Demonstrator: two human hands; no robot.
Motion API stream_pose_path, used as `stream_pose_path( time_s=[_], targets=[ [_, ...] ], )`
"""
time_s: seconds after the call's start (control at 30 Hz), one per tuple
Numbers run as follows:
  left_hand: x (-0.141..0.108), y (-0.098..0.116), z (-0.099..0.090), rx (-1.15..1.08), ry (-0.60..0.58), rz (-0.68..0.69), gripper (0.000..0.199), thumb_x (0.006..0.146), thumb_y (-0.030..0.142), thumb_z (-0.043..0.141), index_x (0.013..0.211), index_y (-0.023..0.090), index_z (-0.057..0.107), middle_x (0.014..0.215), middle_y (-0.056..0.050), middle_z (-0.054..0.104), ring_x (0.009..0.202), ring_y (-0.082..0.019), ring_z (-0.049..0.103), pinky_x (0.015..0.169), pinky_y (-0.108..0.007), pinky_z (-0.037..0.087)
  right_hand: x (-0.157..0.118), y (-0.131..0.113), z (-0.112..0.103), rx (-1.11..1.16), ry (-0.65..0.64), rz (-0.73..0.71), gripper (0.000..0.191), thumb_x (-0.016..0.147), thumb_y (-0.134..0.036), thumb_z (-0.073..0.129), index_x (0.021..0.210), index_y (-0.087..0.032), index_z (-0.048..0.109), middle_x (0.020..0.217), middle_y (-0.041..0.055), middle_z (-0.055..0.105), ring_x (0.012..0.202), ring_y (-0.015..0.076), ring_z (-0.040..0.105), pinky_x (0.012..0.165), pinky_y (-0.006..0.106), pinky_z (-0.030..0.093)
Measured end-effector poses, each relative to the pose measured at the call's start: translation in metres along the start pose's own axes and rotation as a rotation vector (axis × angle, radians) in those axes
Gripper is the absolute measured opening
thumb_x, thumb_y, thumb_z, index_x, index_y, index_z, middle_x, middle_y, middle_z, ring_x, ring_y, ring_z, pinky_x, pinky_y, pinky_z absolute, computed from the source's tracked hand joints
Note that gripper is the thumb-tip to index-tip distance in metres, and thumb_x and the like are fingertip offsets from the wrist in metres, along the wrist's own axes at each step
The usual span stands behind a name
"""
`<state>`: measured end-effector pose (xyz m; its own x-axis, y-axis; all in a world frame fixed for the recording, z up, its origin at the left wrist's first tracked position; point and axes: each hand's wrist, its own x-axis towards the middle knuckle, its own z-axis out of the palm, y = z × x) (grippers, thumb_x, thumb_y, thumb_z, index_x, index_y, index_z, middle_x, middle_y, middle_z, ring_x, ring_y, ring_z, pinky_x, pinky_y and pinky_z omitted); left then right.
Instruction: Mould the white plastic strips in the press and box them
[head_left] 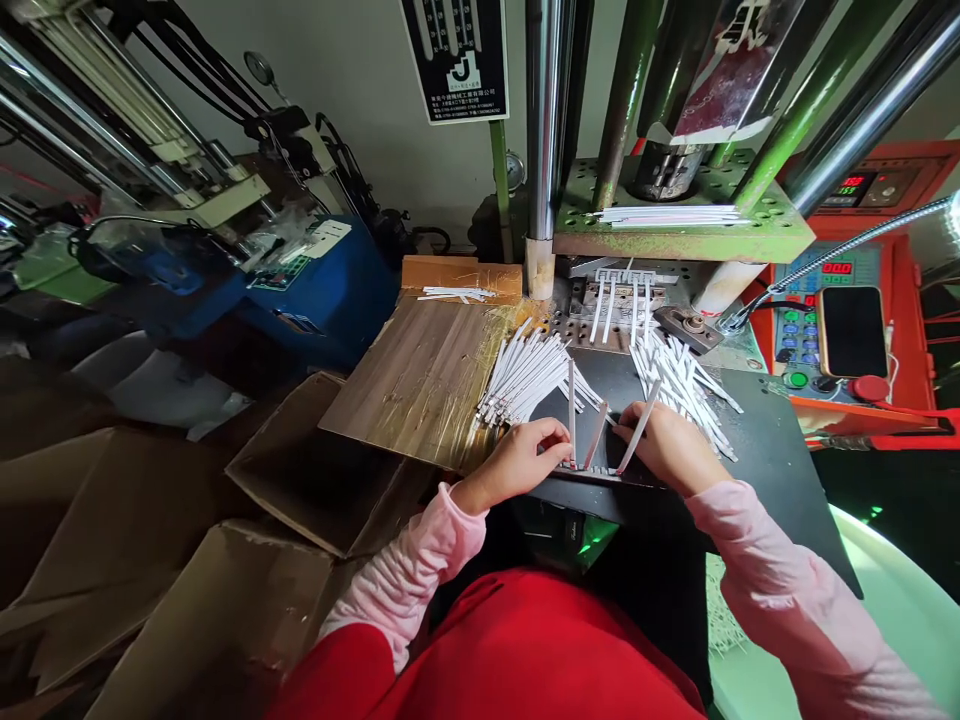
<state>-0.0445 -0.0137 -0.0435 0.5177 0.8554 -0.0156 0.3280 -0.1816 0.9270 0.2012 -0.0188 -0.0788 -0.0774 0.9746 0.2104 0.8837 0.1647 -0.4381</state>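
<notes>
Three white strips stand between a left hand and a right hand

Beyond the hands I see the press, its thick green metal plate drilled with round holes, flanked by two shiny chrome columns. Well left of the left hand sit at least three open cardboard boxes, brown and square-edged. Under both hands lies one smooth black table; past the left wrist, one wood-grained board shows glossy clear tape along its right side. Below the right forearm there's one pale green round tub, and farther right one orange-red control box carries one dark-faced phone.

Two heaps of flat, slim strips, too tangled to count, flank the work: one left heap just beyond the left hand, one right heap just beyond the right. Straight ahead, four strips hang from the metal mould on the press.

The three standing strips rise from a narrow piece at the table's near edge. The left thumb and fingertips curl close together by the leftmost strip's foot; I can't tell whether they pinch it. The rightmost strip leans across the right hand, whose fingertips are partly hidden, so its grip I can't tell.
</notes>
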Motion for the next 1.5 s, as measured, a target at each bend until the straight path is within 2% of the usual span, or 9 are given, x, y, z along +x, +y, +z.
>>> stream_pose_path(
  time_s=[0.2,0.37,0.6,0.8,0.93,1.03,1.23,1.37,1.5],
  targets=[
    [-0.005,-0.003,0.000,0.100,0.033,0.071,0.009,0.089,0.019,0.061,0.081,0.017,0.066,0.082,0.001,0.070,0.076,-0.012,0.064,0.074,-0.021,0.047,0.003,0.007,-0.005,-0.102,-0.128,0.021,0.010,0.081,-0.030,0.062,0.082,-0.022,0.068,0.070,0.0087,0.066,0.061,0.0241,0.061,0.057,0.036,0.037],
    [-0.007,-0.005,0.002,0.187,0.064,0.156,0.010,0.090,0.015,0.062,0.082,0.018,0.067,0.085,0.000,0.072,0.080,-0.013,0.067,0.079,-0.022,0.048,0.001,0.006,-0.022,-0.151,-0.174,0.023,0.014,0.085,-0.032,0.058,0.077,-0.023,0.067,0.077,0.0096,0.068,0.067,0.0249,0.064,0.058,0.035,0.040],
    [-0.012,-0.005,0.003,0.400,0.076,0.276,0.009,0.091,0.015,0.065,0.084,0.019,0.068,0.087,0.000,0.075,0.082,-0.016,0.066,0.088,-0.029,0.044,0.007,-0.005,-0.015,-0.212,-0.255,0.048,0.020,0.086,-0.029,0.056,0.068,-0.021,0.061,0.073,0.0073,0.065,0.059,0.0196,0.061,0.054,0.031,0.038],
    [-0.013,-0.002,-0.005,0.381,-0.002,0.221,0.003,0.088,0.018,0.071,0.088,0.019,0.068,0.085,0.001,0.074,0.080,-0.015,0.065,0.084,-0.029,0.044,0.007,-0.032,-0.040,-0.348,-0.309,-0.032,0.022,0.093,-0.020,0.045,0.090,-0.017,0.066,0.078,0.0092,0.067,0.067,0.0193,0.062,0.060,0.031,0.039],
    [-0.013,-0.005,-0.005,0.357,-0.032,0.192,0.012,0.082,0.023,0.078,0.087,0.019,0.068,0.091,-0.001,0.074,0.087,-0.017,0.066,0.085,-0.029,0.045,-0.007,-0.029,-0.085,-0.500,-0.187,-0.091,0.028,0.093,-0.015,0.042,0.076,-0.018,0.065,0.083,0.0112,0.065,0.081,0.0244,0.060,0.066,0.034,0.041],
    [-0.013,-0.007,0.001,0.345,0.022,0.178,0.008,0.084,0.023,0.076,0.085,0.019,0.068,0.087,-0.001,0.074,0.085,-0.017,0.065,0.086,-0.030,0.045,-0.026,-0.008,-0.102,-0.434,-0.008,-0.050,0.027,0.092,-0.029,0.046,0.079,-0.022,0.068,0.082,0.0102,0.066,0.080,0.0272,0.059,0.065,0.036,0.043],
    [-0.015,-0.014,0.013,0.261,0.142,0.218,0.009,0.088,0.015,0.067,0.080,0.019,0.067,0.084,-0.001,0.073,0.084,-0.016,0.066,0.085,-0.029,0.047,-0.063,0.005,-0.054,0.391,-0.051,0.236,0.040,0.083,-0.063,0.060,0.084,-0.025,0.071,0.080,0.0049,0.072,0.071,0.0232,0.065,0.069,0.036,0.052],
    [-0.016,-0.017,0.014,0.245,0.178,0.238,0.010,0.088,0.014,0.066,0.078,0.019,0.065,0.083,-0.002,0.073,0.082,-0.016,0.066,0.084,-0.029,0.048,-0.070,-0.013,-0.021,0.508,-0.004,0.250,0.038,0.084,-0.062,0.062,0.080,-0.025,0.073,0.087,0.0056,0.073,0.086,0.0263,0.065,0.084,0.041,0.049],
    [-0.016,-0.017,0.013,0.237,0.174,0.255,0.011,0.088,0.014,0.065,0.078,0.019,0.065,0.082,-0.002,0.073,0.081,-0.016,0.066,0.084,-0.029,0.048,-0.068,-0.020,-0.015,0.521,0.016,0.231,0.033,0.087,-0.057,0.062,0.077,-0.027,0.071,0.085,0.0031,0.072,0.086,0.0251,0.063,0.084,0.041,0.045]
  ],
)
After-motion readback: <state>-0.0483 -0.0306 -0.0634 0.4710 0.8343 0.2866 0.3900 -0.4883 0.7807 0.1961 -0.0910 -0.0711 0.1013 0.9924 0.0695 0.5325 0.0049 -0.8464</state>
